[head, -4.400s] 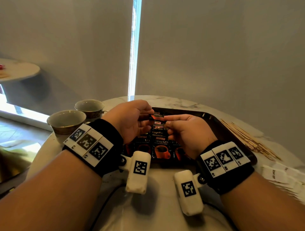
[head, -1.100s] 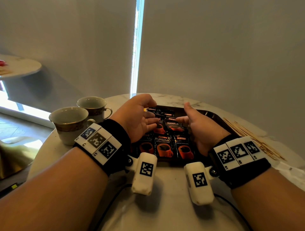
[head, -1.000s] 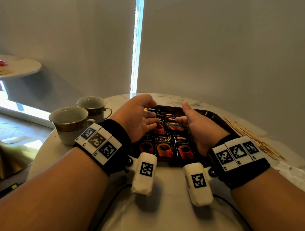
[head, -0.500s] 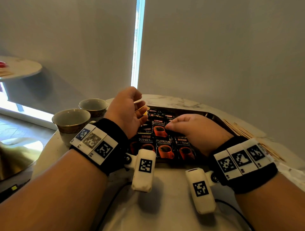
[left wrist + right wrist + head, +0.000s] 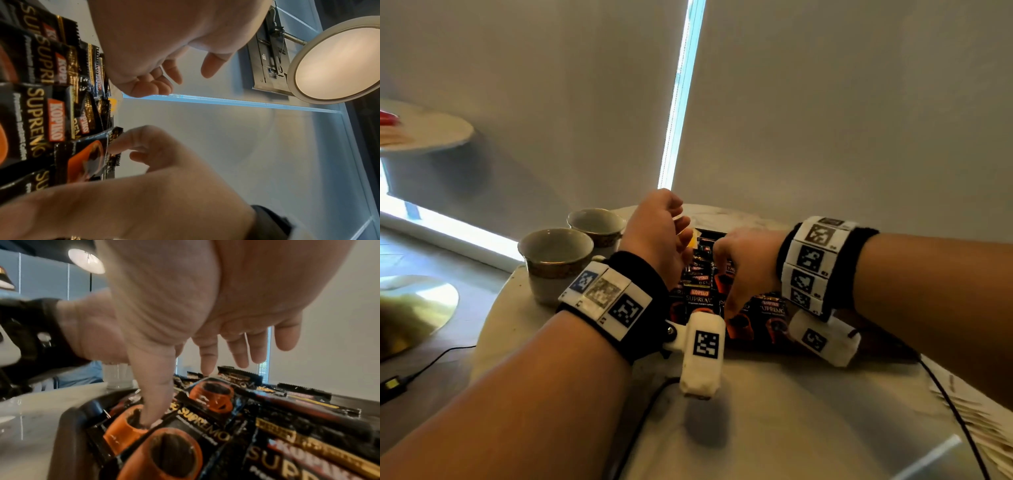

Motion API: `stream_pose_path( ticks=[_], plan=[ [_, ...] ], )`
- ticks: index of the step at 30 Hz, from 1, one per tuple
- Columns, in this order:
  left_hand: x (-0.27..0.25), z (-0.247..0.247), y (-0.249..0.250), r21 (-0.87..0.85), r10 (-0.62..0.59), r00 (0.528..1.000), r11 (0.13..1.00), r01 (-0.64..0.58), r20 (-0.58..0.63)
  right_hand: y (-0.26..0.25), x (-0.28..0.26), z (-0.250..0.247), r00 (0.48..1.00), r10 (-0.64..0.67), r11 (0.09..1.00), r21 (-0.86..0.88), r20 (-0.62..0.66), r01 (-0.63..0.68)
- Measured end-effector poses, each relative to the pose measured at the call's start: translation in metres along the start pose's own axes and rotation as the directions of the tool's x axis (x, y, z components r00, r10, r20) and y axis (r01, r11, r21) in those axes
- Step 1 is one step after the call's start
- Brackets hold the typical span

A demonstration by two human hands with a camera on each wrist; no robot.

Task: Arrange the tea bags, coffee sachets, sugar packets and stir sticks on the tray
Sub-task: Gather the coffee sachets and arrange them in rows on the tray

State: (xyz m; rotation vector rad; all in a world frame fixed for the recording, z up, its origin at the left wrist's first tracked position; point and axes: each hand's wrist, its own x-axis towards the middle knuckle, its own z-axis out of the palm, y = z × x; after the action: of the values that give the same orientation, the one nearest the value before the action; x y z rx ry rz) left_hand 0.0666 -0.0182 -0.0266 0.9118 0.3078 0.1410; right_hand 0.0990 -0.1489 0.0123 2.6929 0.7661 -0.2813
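Head view: round pale marble surface (image 5: 774,428) before grey blinds with a bright vertical gap; a second round table at far left. Dark tray (image 5: 68,431) on the surface, holding coffee sachets (image 5: 699,298): black glossy packets, serrated ends, "KOPIKO SUPREMO" in gold and red, an orange cup printed at one end, laid in overlapping rows. Two cups (image 5: 554,260) with gold bands stand left of the tray. White paper packets (image 5: 976,421) lie at the near right edge. Right hand (image 5: 748,270): spread over the sachets, thumb tip pressed down on one sachet, fingers extended, gripping nothing. Left hand (image 5: 654,236): raised above the tray's left side, fingers loosely curled, holding nothing visible.
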Motion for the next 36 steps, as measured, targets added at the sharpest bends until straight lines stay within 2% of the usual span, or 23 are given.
stream_pose_path(
  ticks=[3,15,21,26,31,36],
  plan=[
    [0.001,0.0,0.0,0.0,0.003,1.0,1.0,-0.003,-0.006,-0.003,0.007,0.001,1.0,-0.017,0.999,-0.046,-0.001,0.017],
    [0.001,0.0,0.001,-0.008,-0.009,1.0,1.0,0.009,0.006,0.003,0.023,0.001,0.999,-0.03,0.999,0.031,-0.01,0.03],
    [0.002,-0.001,0.003,-0.027,0.007,1.0,1.0,-0.008,-0.02,0.002,0.033,-0.014,0.989,-0.034,0.993,0.112,-0.14,0.05],
    [0.003,-0.001,0.003,-0.032,0.007,1.0,0.999,-0.008,-0.029,-0.01,0.049,-0.01,0.993,-0.086,0.995,0.046,-0.084,0.09],
    [0.004,-0.002,0.003,-0.03,0.012,0.999,0.999,-0.013,-0.03,-0.01,0.053,-0.01,0.996,-0.086,0.994,0.061,-0.027,0.087],
    [0.006,-0.002,0.002,-0.017,0.009,0.999,1.0,-0.01,-0.038,0.001,0.046,-0.017,0.997,-0.033,0.98,0.195,-0.075,0.048]
  ],
)
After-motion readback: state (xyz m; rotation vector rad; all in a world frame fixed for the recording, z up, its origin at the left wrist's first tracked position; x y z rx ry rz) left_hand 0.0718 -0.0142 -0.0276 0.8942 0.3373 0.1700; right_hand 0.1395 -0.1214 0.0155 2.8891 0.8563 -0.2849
